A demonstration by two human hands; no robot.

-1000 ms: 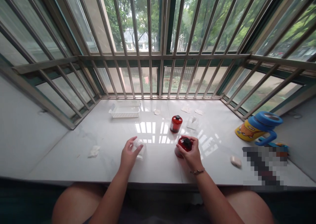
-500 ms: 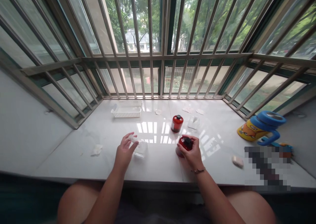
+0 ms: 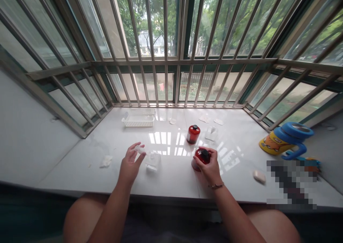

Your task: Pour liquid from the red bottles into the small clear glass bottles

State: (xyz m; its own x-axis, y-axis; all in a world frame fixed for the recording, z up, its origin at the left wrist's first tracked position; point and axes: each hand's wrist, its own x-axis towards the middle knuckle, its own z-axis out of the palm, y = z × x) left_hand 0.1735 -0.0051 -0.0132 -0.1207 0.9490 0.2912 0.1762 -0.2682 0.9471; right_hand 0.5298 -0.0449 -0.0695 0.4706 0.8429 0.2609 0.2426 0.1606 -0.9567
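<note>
My left hand (image 3: 132, 162) pinches a small whitish, translucent cap-like piece (image 3: 139, 149) between thumb and fingers, held above the white surface. Just right of that hand stands a clear squarish container (image 3: 153, 162) with a round shape on its top; the fingers are apart from it. My right hand (image 3: 210, 165) is wrapped round a dark red bottle (image 3: 201, 157) with a black cap, which stands upright. A second red bottle (image 3: 193, 134), also black-capped, is behind it. Another clear container (image 3: 211, 133), with a pointed top piece, stands beside that one.
A white mesh basket (image 3: 138, 118) lies at the back left. Crumpled white tissue (image 3: 106, 161) is on the left. A blue and yellow mug (image 3: 284, 139) and a pale soap-like block (image 3: 259, 177) are at right. Metal bars (image 3: 175, 60) edge the counter's back.
My left hand has moved left with the translucent piece, away from over the clear container, whose top now shows. My right hand stays on the red bottle. The view has shifted slightly.
</note>
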